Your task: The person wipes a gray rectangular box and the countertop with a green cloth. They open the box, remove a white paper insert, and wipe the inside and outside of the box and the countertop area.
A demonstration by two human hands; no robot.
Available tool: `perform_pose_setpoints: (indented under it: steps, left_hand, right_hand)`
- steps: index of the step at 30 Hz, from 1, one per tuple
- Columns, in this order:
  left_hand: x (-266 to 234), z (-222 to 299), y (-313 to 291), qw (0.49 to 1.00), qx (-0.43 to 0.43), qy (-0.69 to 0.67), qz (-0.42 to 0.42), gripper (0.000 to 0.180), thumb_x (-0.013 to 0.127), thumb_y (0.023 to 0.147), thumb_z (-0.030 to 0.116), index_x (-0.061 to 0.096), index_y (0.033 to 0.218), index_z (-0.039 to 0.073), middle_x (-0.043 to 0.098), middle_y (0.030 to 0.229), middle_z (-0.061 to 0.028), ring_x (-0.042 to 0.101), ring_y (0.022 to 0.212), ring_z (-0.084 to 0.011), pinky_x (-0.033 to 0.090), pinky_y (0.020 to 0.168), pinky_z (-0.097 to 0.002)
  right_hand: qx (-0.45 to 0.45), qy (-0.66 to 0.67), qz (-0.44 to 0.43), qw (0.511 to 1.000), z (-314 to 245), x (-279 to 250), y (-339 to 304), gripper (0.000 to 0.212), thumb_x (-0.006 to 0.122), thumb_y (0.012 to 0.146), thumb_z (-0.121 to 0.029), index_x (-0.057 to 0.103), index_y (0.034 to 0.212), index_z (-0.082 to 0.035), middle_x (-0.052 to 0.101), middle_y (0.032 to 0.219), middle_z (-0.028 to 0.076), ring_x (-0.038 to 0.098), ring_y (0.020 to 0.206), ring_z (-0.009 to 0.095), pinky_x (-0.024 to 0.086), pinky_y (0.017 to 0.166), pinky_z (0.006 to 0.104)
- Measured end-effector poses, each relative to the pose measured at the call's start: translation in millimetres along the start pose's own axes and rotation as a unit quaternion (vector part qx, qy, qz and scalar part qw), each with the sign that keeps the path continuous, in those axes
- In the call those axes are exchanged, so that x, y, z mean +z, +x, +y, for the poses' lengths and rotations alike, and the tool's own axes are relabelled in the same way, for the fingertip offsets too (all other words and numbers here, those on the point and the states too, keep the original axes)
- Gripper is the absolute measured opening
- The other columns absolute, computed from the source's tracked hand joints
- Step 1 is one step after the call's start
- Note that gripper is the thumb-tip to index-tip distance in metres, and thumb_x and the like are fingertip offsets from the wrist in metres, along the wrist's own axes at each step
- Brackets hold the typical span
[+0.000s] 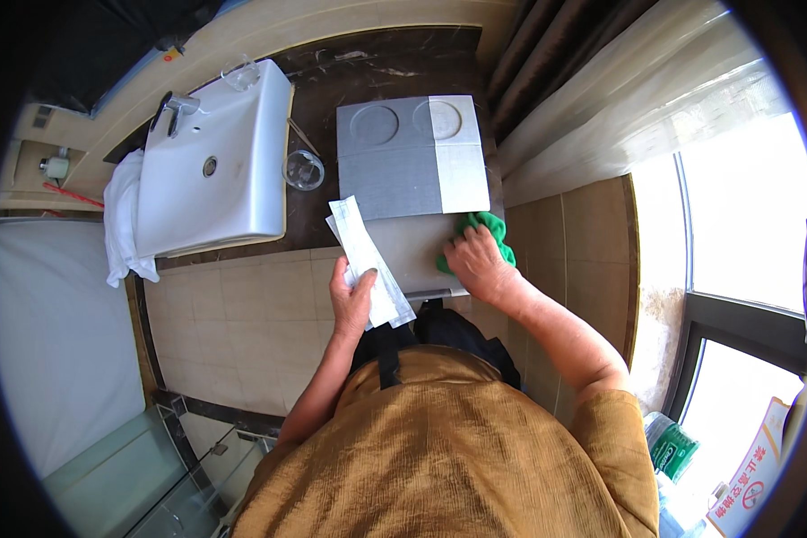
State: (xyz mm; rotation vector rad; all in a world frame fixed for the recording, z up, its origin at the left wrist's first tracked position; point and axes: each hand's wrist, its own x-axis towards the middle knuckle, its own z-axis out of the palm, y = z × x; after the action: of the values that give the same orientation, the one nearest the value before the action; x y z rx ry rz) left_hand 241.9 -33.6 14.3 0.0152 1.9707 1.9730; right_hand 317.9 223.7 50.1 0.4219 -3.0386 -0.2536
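Note:
My left hand [351, 298] is closed around a few long, flat white packets [360, 249], thumb on top, holding them slanted over the box's near left edge. My right hand [481, 262] presses a bunched green cloth [495, 229] onto the near right part of a pale grey panel [414, 244]. This panel juts toward me from a grey box [387, 170] on the counter. Two round recesses are in the box's far part, and its right strip looks paler. What lies under the cloth is hidden.
Left of the box, a clear glass [304, 169] stands on the dark marble counter [318, 90]. A white sink [175, 188] with a metal faucet [184, 103] and a draped white towel [125, 220] is farther left. Curtains [619, 117] and a window are at right, with a green-labelled bottle [672, 446] below.

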Motion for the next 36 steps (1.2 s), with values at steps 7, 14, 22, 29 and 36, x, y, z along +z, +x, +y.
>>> perform_pose_setpoints:
  steps: [7,14,22,29,36]
  left_hand:
    - [3,-1,-2,0.999,0.011,-0.023,0.025,0.027,0.068,0.091,0.004,0.060,0.117,0.001,0.066,0.096,-0.0017,0.061,0.083,-0.0077,0.051,0.073,-0.0259]
    - [0,1,-1,0.997,-0.013,-0.069,0.030,0.026,0.069,0.091,0.004,0.060,0.116,0.001,0.066,0.098,-0.0014,0.061,0.085,-0.0078,0.051,0.076,-0.0258]
    - [23,74,62,0.995,0.066,-0.068,0.008,0.028,0.070,0.092,0.005,0.059,0.117,0.001,0.067,0.101,-0.0030,0.064,0.089,-0.0106,0.053,0.078,-0.0285]
    - [54,91,177,0.995,0.059,0.062,-0.059,0.043,0.074,0.086,0.006,0.059,0.126,-0.004,0.071,0.106,-0.0125,0.071,0.091,-0.0190,0.057,0.078,-0.0329]
    - [62,85,219,0.961,0.056,0.254,-0.098,0.055,0.082,0.075,0.015,0.062,0.123,-0.002,0.076,0.097,-0.0166,0.075,0.086,-0.0264,0.059,0.076,-0.0372]
  right_hand:
    - [0.084,0.251,-0.242,0.934,-18,-6,16,0.019,0.063,0.076,-0.015,0.075,0.087,-0.005,0.075,0.086,0.020,0.075,0.087,0.038,0.057,0.077,0.0470]
    - [0.123,0.359,-0.167,0.910,-30,-9,17,0.033,0.064,0.078,-0.014,0.071,0.109,-0.008,0.074,0.083,0.019,0.071,0.084,0.041,0.056,0.082,0.0494]
    - [0.035,0.180,-0.062,0.981,-51,-11,-21,0.056,0.066,0.086,-0.018,0.056,0.142,-0.013,0.062,0.105,0.011,0.062,0.099,0.029,0.048,0.087,0.0433]
    - [0.039,0.204,0.030,0.978,-64,-13,-19,0.033,0.061,0.086,-0.009,0.064,0.119,-0.011,0.059,0.087,0.008,0.062,0.087,0.025,0.048,0.078,0.0399]
    - [0.045,0.227,0.014,0.973,-75,-34,-31,0.039,0.062,0.086,-0.009,0.065,0.125,-0.009,0.059,0.087,0.008,0.061,0.085,0.023,0.048,0.077,0.0389]
